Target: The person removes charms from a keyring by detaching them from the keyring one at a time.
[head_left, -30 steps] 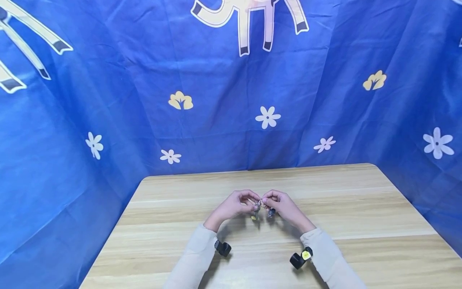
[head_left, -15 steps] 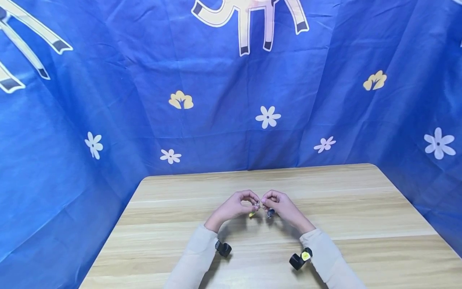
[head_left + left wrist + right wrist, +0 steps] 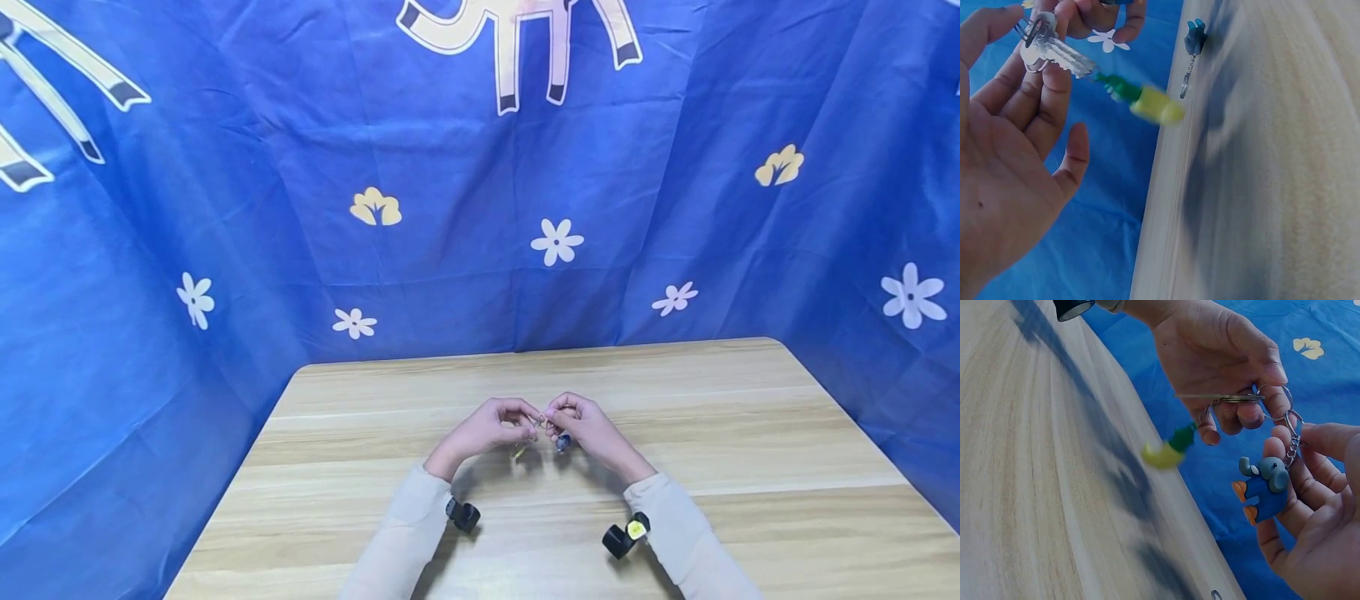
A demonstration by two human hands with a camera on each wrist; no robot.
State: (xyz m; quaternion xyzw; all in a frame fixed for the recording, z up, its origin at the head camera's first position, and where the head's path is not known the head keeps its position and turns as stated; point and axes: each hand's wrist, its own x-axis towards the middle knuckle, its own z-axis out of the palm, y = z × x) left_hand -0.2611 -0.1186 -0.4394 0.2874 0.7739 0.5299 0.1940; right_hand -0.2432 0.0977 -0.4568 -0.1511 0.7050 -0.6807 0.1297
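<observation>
My left hand (image 3: 483, 427) pinches a key ring (image 3: 1275, 387) between thumb and fingertips. On that ring hang a silver key (image 3: 1067, 56) and a yellow and green charm (image 3: 1147, 102), blurred in both wrist views. Opposite it, my right hand (image 3: 592, 429) pinches the metal ring (image 3: 1294, 425) of an elephant keychain. The grey elephant in blue (image 3: 1267, 490) dangles by a short chain in front of the right fingers. The two rings overlap where the fingertips meet in the right wrist view. Both hands are raised above the wooden table (image 3: 360, 500).
Another blue-grey figure keychain (image 3: 1195, 39), with its chain and ring, lies on the table in the left wrist view. A blue curtain (image 3: 465, 275) with printed flowers encloses the table's back and sides. A black wrist camera (image 3: 618, 540) sits by the right sleeve.
The yellow and green charm has swung left below my left hand. Fingers of both hands have shifted slightly around the rings; the arms have stayed in nearly the same place.
</observation>
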